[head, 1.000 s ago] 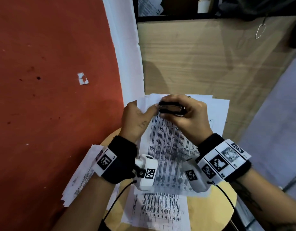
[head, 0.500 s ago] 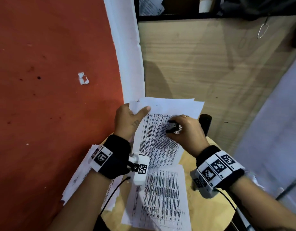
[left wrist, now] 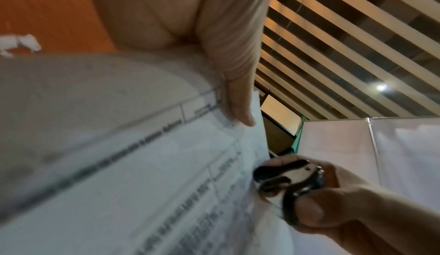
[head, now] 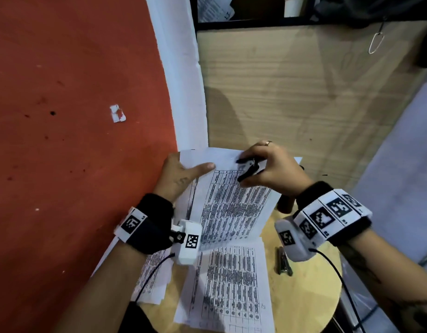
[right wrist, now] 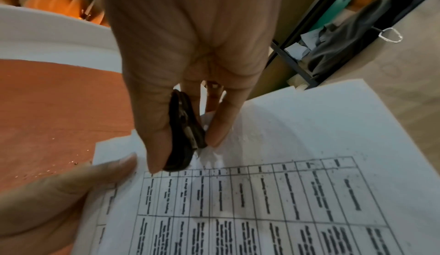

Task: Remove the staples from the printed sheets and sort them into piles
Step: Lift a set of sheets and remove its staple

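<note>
**Staple remover meets the top margin**

The right hand [head: 275, 174] pinches a small black claw-type staple remover [head: 248, 169] between curled fingers [right wrist: 221, 125], its jaws at the top edge of the raised white printed sheets [head: 234, 207]. The left hand [head: 181, 176] grips their left corner, thumb on top. Thin, floppy paper likely tears easily; support it near the staple. Below, more sheets [head: 226, 287] lie on a round pale wooden bench [head: 311, 292] beside a red wall [head: 70, 140].

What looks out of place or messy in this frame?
Mostly tidy. A torn white paper scrap lies alone on the red floor, and the left pile hangs past the round table's edge. Dark specks dot the floor too.
</note>
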Available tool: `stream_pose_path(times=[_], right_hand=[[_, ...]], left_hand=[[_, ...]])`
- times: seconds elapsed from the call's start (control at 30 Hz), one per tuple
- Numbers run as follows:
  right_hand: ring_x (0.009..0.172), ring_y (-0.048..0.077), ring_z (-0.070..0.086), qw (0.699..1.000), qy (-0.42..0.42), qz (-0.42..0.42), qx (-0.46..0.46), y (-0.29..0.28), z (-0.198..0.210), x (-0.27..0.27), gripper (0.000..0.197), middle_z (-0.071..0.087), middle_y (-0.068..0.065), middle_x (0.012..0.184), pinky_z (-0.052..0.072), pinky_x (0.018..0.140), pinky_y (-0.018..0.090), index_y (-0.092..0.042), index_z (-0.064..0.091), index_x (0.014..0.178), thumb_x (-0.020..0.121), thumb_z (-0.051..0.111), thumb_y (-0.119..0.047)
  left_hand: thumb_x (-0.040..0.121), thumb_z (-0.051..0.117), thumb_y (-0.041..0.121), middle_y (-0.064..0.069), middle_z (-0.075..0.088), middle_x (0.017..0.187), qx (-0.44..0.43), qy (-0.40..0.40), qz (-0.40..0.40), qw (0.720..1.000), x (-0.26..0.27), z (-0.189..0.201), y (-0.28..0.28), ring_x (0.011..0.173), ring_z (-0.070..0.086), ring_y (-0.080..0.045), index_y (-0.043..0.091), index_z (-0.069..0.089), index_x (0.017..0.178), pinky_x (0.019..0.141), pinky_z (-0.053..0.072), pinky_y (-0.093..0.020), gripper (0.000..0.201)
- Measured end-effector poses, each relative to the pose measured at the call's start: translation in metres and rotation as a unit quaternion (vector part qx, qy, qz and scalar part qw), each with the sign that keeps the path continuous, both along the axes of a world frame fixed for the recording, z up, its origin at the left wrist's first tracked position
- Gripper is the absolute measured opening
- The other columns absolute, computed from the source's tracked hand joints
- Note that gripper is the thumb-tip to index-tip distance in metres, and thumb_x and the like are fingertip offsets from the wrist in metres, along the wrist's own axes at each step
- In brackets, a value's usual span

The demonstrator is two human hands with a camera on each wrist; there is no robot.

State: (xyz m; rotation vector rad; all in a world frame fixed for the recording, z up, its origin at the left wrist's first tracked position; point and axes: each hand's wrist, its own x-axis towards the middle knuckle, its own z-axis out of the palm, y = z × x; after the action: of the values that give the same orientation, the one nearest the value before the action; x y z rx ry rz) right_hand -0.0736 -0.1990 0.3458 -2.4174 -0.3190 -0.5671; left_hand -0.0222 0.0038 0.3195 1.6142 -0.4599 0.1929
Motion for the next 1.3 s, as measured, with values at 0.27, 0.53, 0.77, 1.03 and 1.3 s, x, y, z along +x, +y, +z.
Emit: stream_pose_path(times=[0.27, 0.53, 0.77, 1.03, 1.3], right_hand=[[0.083, 0.016, 0.055, 0.999, -0.014, -0.030, -0.027, 0.003, 0.012, -0.014, 0.048, 0.061, 0.005, 0.092, 0.036, 0.068, 0.013, -0.012, 0.072, 0.097, 0.053, 0.089, -0.018], [0.084, 0.021, 0.055, 0.998, -0.038, -0.033, -0.026, 0.018, 0.014, -0.023, 0.045, 0.062, 0.011, 0.090, 0.040, 0.073, 0.028, -0.008, 0.072, 0.095, 0.053, 0.087, -0.015], [0.086, 0.021, 0.057, 0.998, -0.051, -0.014, -0.014, 0.016, 0.010, -0.029, 0.042, 0.060, 0.010, 0.093, 0.043, 0.076, 0.024, -0.009, 0.071, 0.093, 0.055, 0.087, -0.015], [0.094, 0.015, 0.059, 0.970, -0.245, 0.009, 0.002, 0.021, -0.007, -0.030, 0.041, 0.060, 0.013, 0.111, 0.052, 0.078, 0.026, -0.003, 0.066, 0.106, 0.067, 0.075, -0.010], [0.092, 0.031, 0.064, 0.949, -0.308, 0.026, -0.062, 0.021, -0.005, -0.031, 0.035, 0.065, 0.016, 0.106, 0.050, 0.080, 0.035, 0.000, 0.067, 0.106, 0.072, 0.073, -0.008]], left_hand=[[0.083, 0.069, 0.009, 0.017, 0.068, 0.083, 0.013, -0.173, 0.169, 0.970, 0.015, 0.034, 0.048, 0.071, 0.057, 0.017, 0.000, 0.066, 0.107, 0.074, 0.044, -0.004, 0.026], [0.075, 0.061, 0.062, 0.010, 0.064, 0.116, 0.473, -0.306, 0.137, 0.815, -0.027, 0.060, -0.017, 0.117, 0.045, -0.018, 0.033, 0.060, 0.119, 0.090, 0.023, -0.035, 0.053], [0.075, 0.069, 0.049, 0.010, 0.044, 0.050, 0.388, -0.222, 0.005, 0.894, -0.009, 0.050, -0.017, 0.065, 0.054, -0.024, 0.029, 0.055, 0.062, 0.063, 0.032, -0.030, 0.027], [0.069, 0.067, 0.049, 0.004, 0.042, 0.047, 0.310, -0.193, -0.055, 0.929, -0.005, 0.051, -0.012, 0.046, 0.037, -0.004, 0.022, 0.058, 0.054, 0.053, 0.029, -0.029, 0.032], [0.064, 0.068, 0.057, -0.002, 0.053, 0.058, 0.247, -0.156, -0.111, 0.950, -0.013, 0.053, -0.011, 0.058, 0.045, -0.011, 0.010, 0.071, 0.072, 0.057, 0.033, -0.030, 0.048]])
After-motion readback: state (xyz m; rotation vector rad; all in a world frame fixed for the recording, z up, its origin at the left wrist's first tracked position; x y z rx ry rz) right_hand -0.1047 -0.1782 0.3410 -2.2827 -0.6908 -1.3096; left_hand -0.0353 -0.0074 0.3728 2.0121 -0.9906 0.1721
